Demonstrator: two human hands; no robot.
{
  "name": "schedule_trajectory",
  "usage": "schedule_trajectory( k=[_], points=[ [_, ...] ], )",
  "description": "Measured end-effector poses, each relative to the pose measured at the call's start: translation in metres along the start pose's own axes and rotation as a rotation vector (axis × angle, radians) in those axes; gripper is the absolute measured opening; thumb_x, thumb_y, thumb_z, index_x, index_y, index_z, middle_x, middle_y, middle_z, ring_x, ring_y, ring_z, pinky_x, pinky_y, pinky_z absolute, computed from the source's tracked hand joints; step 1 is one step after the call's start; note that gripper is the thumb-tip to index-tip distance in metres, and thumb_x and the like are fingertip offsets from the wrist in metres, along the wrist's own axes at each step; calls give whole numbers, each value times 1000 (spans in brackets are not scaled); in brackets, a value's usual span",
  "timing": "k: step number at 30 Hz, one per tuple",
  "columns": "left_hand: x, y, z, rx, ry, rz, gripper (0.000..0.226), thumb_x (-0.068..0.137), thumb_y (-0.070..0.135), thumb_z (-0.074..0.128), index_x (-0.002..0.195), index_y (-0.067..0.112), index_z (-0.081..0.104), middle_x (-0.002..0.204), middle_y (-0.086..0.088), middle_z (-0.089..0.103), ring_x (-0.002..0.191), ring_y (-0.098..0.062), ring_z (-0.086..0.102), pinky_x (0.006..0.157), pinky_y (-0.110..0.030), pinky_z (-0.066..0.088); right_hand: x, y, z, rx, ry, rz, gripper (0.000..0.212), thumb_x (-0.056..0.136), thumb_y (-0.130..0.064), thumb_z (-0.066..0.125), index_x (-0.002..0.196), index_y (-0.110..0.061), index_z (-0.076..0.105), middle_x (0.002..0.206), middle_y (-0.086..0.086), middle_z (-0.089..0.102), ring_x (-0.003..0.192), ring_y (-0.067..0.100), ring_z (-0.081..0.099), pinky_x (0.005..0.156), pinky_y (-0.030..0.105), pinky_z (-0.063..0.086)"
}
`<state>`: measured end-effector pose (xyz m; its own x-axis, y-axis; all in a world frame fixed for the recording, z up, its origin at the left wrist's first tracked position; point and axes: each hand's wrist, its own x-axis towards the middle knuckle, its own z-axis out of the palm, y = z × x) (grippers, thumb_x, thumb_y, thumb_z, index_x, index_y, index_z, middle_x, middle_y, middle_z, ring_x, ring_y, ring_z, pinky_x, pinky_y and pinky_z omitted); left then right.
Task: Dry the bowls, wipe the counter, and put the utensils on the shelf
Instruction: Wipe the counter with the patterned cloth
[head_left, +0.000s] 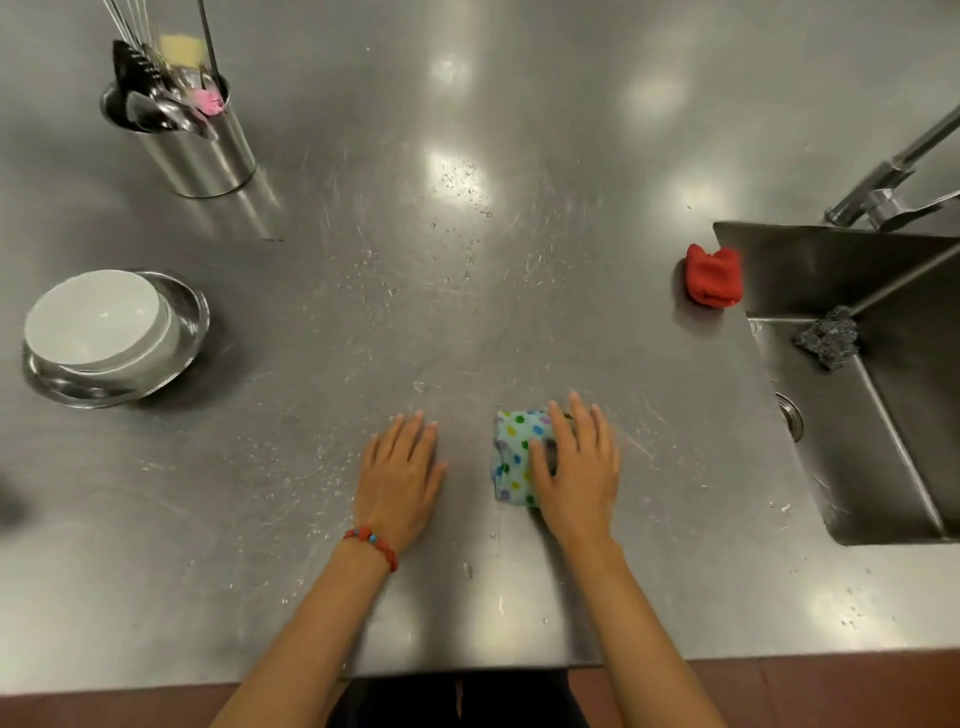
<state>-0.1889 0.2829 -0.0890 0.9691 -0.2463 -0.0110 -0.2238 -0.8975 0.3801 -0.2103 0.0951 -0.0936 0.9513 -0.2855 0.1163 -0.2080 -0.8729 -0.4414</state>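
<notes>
My right hand (579, 465) presses flat on a folded dotted cloth (511, 454) lying on the steel counter (467, 312), near the front edge. My left hand (400, 475) rests flat on the bare counter just left of the cloth, fingers apart, holding nothing. Water drops speckle the counter ahead of both hands. At the left, a white bowl (98, 319) sits inside a steel bowl (192, 317). A steel holder (208, 156) with several utensils (166, 88) stands at the back left.
A sink (857, 415) is set into the counter at the right, with a steel scrubber (828, 338) on its rim and a faucet (893, 182) behind. A red cloth (712, 275) lies by the sink's left edge. The counter's front edge runs below my arms.
</notes>
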Motion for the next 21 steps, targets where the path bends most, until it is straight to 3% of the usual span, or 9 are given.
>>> schedule_trajectory(
  k=[3,7,11,13,18,21],
  points=[
    [0,-4,6,-6,-8,3,43,83,16,64,121,-1,55,130,-24,52,122,-44,45,100,-58,34,-1,1,17,-88,-158,-95,41,94,-31,46,133,-20,46,149,6,36,140,33,22,112,48,20],
    [-1,-7,12,22,-80,-18,47,88,22,58,130,3,47,139,-21,43,131,-40,35,108,-54,25,22,5,28,-145,-157,-104,39,96,-31,43,133,-19,47,145,9,42,138,34,26,111,49,29],
    [-1,-7,16,81,-70,14,49,75,17,73,117,-1,58,125,-25,56,116,-46,51,92,-64,37,64,-1,33,-178,-208,-89,42,98,-34,32,138,-22,38,150,4,33,141,28,16,114,42,19],
    [-2,-8,18,84,-41,13,49,73,16,75,117,-1,59,124,-25,57,115,-46,51,91,-65,38,57,-2,30,-147,-216,-96,43,97,-35,35,138,-21,39,148,5,36,140,30,18,115,42,18],
    [0,-8,19,28,-47,-25,48,84,19,63,127,2,50,138,-23,44,129,-42,37,106,-57,26,-5,1,21,-99,-200,-176,45,90,-38,48,130,-18,50,138,9,49,134,38,33,108,51,33],
    [5,-5,20,29,-15,-22,49,78,15,70,122,-1,54,132,-26,50,123,-45,44,99,-61,32,17,3,27,-104,-183,-202,42,91,-35,51,128,-16,53,134,12,52,132,39,36,106,50,36]
  ],
)
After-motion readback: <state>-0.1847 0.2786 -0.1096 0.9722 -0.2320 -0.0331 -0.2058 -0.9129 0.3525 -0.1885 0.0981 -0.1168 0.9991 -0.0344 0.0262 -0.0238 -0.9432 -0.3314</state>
